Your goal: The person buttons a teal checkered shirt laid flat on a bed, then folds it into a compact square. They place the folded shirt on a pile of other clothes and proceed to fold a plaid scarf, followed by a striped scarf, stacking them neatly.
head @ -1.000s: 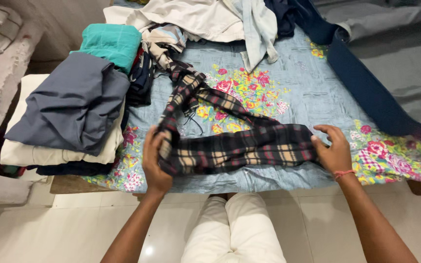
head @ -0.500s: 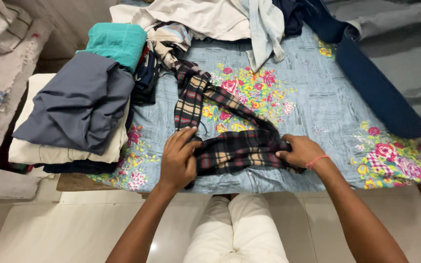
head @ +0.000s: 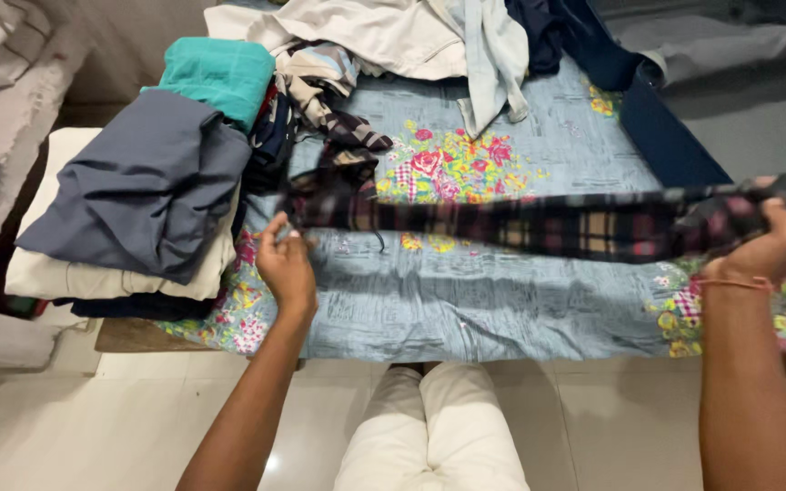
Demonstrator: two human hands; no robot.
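A dark plaid cloth [head: 539, 223] with red and cream checks is stretched in a long band above the floral blue bedsheet [head: 466, 300]. My right hand [head: 780, 244] grips its right end near the frame's right edge, blurred by motion. My left hand [head: 286, 264] pinches the cloth near its left part, close to the folded pile. The cloth's far left end trails up toward the heap of unfolded clothes [head: 384, 36].
A stack of folded clothes [head: 129, 200] sits at the left: grey on top, cream below, a teal piece [head: 216, 77] behind. A dark blue cloth [head: 657, 127] lies at the right. White tiled floor [head: 93, 418] and my white trousers [head: 429, 427] are below.
My hands moved apart, the right one swinging far right, so the bunched plaid cloth is now pulled out into a long taut band above the sheet.
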